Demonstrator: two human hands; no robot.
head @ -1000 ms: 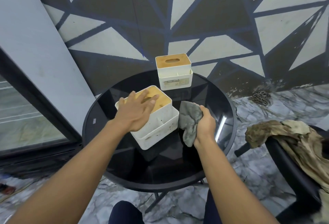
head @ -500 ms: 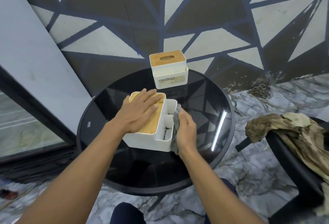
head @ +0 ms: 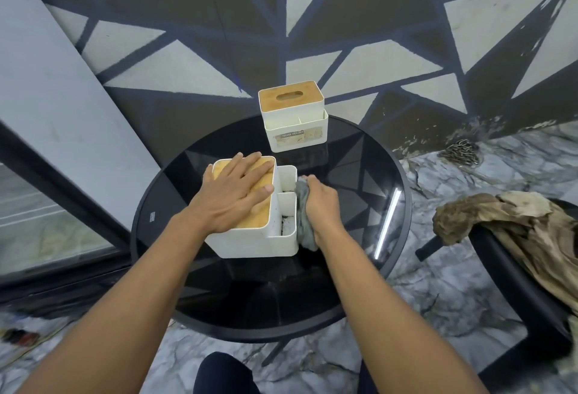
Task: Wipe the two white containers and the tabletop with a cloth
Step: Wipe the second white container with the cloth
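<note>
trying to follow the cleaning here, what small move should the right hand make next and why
Probably slide the grey cloth along the near white container's right wall, toward the person. The right hand grips the cloth bunched against that wall, and the left hand lies flat on the wooden lid, seemingly steadying it for a stroke.

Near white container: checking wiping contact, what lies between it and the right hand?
The grey cloth, which the right hand grips against the near white container's side; head view.

Single head view, looking steeply down, close over table (head: 359, 293).
</note>
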